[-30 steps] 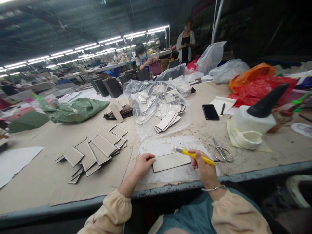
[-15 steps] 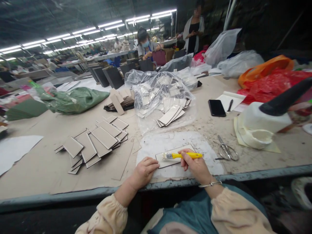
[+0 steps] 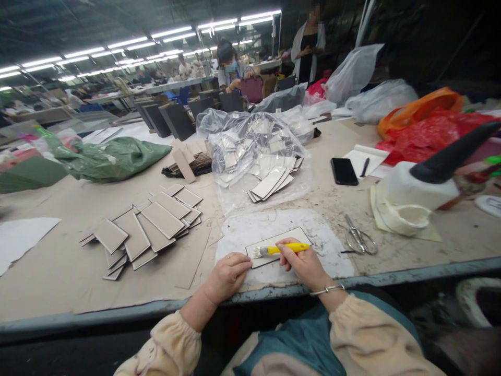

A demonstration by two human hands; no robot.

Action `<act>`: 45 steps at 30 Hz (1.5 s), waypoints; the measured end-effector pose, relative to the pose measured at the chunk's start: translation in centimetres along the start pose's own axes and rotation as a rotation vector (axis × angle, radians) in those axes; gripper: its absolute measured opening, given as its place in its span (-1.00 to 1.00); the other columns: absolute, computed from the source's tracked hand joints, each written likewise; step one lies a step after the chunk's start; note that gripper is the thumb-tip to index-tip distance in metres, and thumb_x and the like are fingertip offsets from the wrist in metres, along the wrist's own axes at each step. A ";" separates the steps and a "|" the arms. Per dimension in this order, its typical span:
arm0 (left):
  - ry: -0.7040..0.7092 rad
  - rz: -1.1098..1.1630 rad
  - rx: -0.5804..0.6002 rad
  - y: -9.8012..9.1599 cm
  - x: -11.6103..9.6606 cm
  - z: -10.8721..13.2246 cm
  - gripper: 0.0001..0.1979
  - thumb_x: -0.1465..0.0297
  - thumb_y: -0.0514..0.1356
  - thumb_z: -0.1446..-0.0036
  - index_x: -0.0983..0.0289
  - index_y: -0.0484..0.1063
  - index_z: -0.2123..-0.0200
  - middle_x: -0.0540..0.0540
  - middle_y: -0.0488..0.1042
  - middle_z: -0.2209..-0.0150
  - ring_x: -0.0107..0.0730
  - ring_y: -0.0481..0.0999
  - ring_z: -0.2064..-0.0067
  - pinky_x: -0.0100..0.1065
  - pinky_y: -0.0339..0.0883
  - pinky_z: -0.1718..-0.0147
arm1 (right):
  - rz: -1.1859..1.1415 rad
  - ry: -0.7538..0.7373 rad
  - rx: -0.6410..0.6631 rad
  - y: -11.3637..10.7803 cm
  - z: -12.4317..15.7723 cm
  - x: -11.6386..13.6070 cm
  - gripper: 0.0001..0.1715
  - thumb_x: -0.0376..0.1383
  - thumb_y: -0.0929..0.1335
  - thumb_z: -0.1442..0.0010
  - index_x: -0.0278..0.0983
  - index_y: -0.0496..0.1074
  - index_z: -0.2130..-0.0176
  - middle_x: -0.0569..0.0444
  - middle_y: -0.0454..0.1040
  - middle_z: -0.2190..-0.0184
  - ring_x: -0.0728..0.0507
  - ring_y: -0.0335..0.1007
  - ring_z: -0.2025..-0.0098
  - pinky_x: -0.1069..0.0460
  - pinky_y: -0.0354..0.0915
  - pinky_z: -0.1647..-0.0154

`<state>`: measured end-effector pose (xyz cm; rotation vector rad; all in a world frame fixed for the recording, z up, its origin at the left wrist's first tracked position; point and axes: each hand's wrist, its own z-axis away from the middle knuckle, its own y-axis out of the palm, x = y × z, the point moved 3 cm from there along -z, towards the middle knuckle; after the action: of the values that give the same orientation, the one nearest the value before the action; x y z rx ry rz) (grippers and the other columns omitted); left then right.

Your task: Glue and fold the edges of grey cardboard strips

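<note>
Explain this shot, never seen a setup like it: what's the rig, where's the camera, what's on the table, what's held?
There's no machine, just a person's two bare hands. One camera, worn on the head, looks forward and down.

The right hand holds a yellow brush, bristles at the left end of a pale strip; whether they touch is hard to tell. The left hand is at that same end. The strip lies on a white sheet.

Also on the table: a strip pile to the left, a clear bag of strips beyond, and scissors and a phone to the right.
</note>
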<state>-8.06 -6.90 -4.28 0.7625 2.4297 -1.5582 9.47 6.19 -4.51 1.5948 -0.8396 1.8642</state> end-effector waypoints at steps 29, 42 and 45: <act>-0.044 -0.023 0.011 0.0 0.2 0.3 -0.78 0.52 0.09 -0.15 0.25 0.47 0.17 0.17 0.48 0.17 -0.32 0.47 0.14 -0.28 0.43 0.14 | 0.654 -0.280 -0.619 -7.3 1.9 1.3 -0.65 -0.10 0.21 -0.23 -0.28 0.41 0.32 0.04 0.45 0.55 -0.12 0.40 0.48 0.03 0.23 0.44; -0.027 -0.014 0.018 0.0 0.1 0.2 -0.77 0.53 0.09 -0.15 0.25 0.47 0.16 0.17 0.49 0.19 -0.32 0.47 0.13 -0.26 0.43 0.15 | 0.062 -0.075 -0.006 -0.3 1.0 0.6 -0.67 -0.06 0.25 -0.23 -0.26 0.36 0.24 0.19 0.36 0.63 0.00 0.23 0.63 0.11 0.19 0.60; -0.025 -0.003 0.025 0.0 0.1 0.2 -0.76 0.54 0.09 -0.14 0.25 0.46 0.14 0.17 0.48 0.17 -0.32 0.46 0.13 -0.26 0.43 0.14 | 0.140 -0.098 0.002 -0.4 0.8 0.7 -0.68 -0.07 0.23 -0.23 -0.26 0.37 0.24 0.19 0.36 0.64 -0.01 0.26 0.61 0.10 0.22 0.55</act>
<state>-8.14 -7.05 -4.39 0.7393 2.3989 -1.5927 10.18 5.85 -3.66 1.6784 -1.0156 1.8945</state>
